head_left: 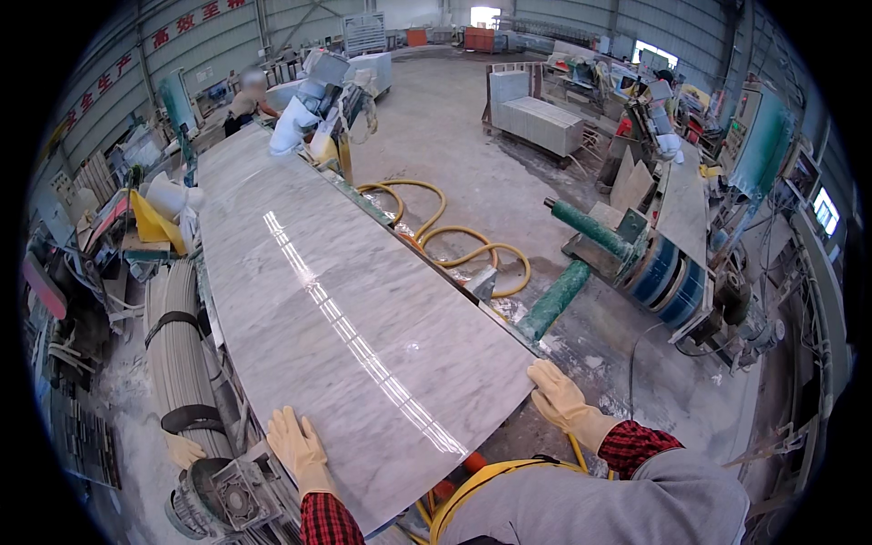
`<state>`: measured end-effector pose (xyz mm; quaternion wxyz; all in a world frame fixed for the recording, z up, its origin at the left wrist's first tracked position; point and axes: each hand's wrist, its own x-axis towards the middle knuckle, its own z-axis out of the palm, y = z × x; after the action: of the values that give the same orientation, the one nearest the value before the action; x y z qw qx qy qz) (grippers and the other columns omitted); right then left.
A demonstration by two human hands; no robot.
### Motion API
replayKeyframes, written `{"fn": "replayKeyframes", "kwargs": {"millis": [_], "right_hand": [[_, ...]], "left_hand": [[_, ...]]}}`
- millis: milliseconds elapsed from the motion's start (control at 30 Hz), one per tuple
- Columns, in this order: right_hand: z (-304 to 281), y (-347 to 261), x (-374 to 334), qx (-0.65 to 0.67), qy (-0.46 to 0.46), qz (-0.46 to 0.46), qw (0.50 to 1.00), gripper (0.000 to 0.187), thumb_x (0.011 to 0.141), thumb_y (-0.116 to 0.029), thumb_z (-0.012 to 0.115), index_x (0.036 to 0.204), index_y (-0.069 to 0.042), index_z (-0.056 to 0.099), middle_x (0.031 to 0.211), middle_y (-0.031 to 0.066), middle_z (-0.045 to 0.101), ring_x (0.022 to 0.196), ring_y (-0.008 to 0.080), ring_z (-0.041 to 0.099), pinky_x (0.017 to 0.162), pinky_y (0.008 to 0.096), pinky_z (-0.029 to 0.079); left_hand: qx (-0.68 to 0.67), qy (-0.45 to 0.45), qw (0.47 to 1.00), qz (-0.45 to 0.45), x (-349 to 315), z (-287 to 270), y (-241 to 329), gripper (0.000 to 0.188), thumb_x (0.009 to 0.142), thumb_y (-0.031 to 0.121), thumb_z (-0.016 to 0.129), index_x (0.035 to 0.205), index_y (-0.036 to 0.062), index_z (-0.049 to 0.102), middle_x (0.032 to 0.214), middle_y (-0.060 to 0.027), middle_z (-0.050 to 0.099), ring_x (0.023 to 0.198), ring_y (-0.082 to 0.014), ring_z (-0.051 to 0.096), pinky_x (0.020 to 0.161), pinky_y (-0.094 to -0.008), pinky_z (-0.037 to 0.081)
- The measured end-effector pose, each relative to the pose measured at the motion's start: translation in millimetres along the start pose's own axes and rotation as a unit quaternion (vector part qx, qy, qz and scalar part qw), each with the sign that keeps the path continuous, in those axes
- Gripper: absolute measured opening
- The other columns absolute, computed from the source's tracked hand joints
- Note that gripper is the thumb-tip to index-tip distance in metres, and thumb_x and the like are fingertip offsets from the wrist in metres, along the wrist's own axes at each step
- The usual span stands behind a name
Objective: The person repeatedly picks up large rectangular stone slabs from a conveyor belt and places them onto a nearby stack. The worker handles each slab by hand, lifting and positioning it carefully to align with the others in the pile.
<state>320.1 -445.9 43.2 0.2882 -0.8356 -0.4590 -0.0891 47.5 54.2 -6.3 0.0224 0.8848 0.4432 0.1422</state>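
A long, polished, grey-veined stone slab (363, 318) stretches away from me, with a bright strip of reflected light along it. My left hand (295, 445), in a cream glove, lies flat with fingers stretched out on the slab's near left edge. At the near right corner, my right hand (563, 397), gloved the same way, has its fingers bent against the slab's edge. Parts of those fingers are hard to make out. Another cream glove (185, 450) rests beside the motor on the left; I cannot tell whether anything is in it.
Left of the slab are a ribbed grey roller (182, 345) and a motor (236, 498). A yellow hose (436, 213) coils on the floor to the right, near a green machine arm (556, 295). A person (247, 98) stands beyond the slab's far end. Stone blocks (536, 118) stand farther back.
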Motion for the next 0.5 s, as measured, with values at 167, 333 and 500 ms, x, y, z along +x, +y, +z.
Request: {"fn": "replayKeyframes", "kwargs": {"millis": [167, 333, 500], "right_hand": [[6, 4, -6, -0.008, 0.004, 0.002, 1.000, 0.052, 0.087, -0.001, 0.067, 0.137, 0.004, 0.055, 0.138, 0.0297, 0.057, 0.129, 0.0517, 0.056, 0.111, 0.0536, 0.048], [10, 7, -10, -0.010, -0.005, 0.014, 1.000, 0.057, 0.086, -0.002, 0.068, 0.141, 0.003, 0.053, 0.142, 0.0301, 0.057, 0.134, 0.0521, 0.054, 0.116, 0.0543, 0.046], [14, 7, -15, -0.024, 0.022, -0.002, 0.999, 0.059, 0.085, -0.001, 0.068, 0.142, 0.004, 0.052, 0.142, 0.0318, 0.056, 0.134, 0.0535, 0.054, 0.116, 0.0563, 0.046]], "left_hand": [[-0.004, 0.006, 1.000, 0.003, -3, -2, 3, 0.052, 0.109, 0.034, 0.059, 0.155, 0.0102, 0.055, 0.165, -0.0205, 0.049, 0.153, -0.0429, 0.042, 0.126, -0.0537, 0.030], [-0.006, 0.014, 1.000, 0.008, -5, -2, 0, 0.051, 0.108, 0.034, 0.059, 0.154, 0.0104, 0.056, 0.163, -0.0207, 0.051, 0.152, -0.0433, 0.042, 0.126, -0.0538, 0.030], [-0.022, -0.007, 1.000, 0.001, -6, -7, 5, 0.052, 0.110, 0.034, 0.055, 0.154, 0.0073, 0.054, 0.165, -0.0236, 0.048, 0.153, -0.0457, 0.039, 0.129, -0.0552, 0.025]]}}
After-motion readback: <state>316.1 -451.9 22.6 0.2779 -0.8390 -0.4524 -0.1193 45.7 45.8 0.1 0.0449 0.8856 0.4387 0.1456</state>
